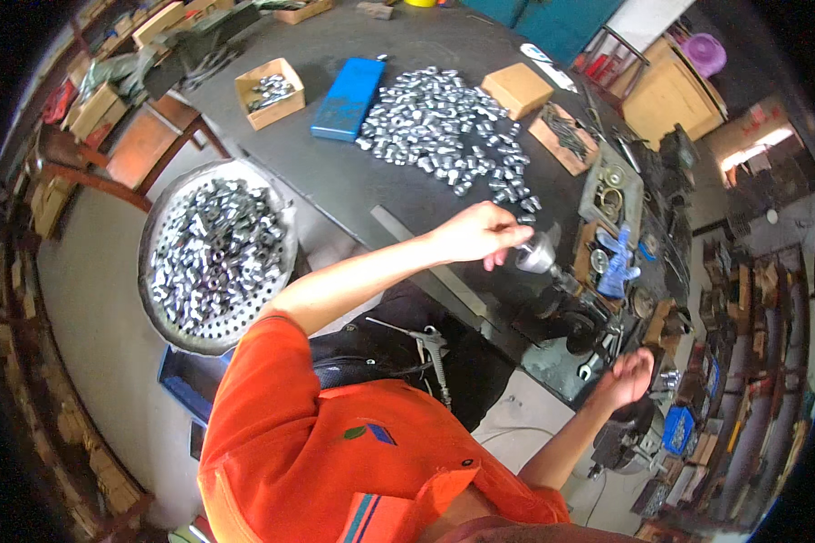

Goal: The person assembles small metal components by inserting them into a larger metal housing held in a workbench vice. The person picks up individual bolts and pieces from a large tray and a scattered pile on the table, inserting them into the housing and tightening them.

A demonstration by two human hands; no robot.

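Note:
My left hand [480, 233] reaches across the dark worktable with thumb and fingers pinched together. The fingertips are at the rounded silver metal chuck [538, 254] of a small bench machine [575, 317]. Any small part between them is hidden. My right hand [628, 376] is beyond the machine's near end, fingers curled in; what they close on cannot be made out. A wide heap of small shiny metal fittings [439, 127] lies on the table beyond my left hand. Left of my arm, a round perforated metal pan [174, 319] holds many similar fittings.
Beyond the pan stand an open carton of parts [276, 109] and a blue flat box [349, 98]. A closed brown carton [517, 89] borders the heap. Blue gloves [617, 262] and a wrench [590, 366] lie by the machine. A wooden stool [149, 145] stands far left; shelves [752, 389] line the right.

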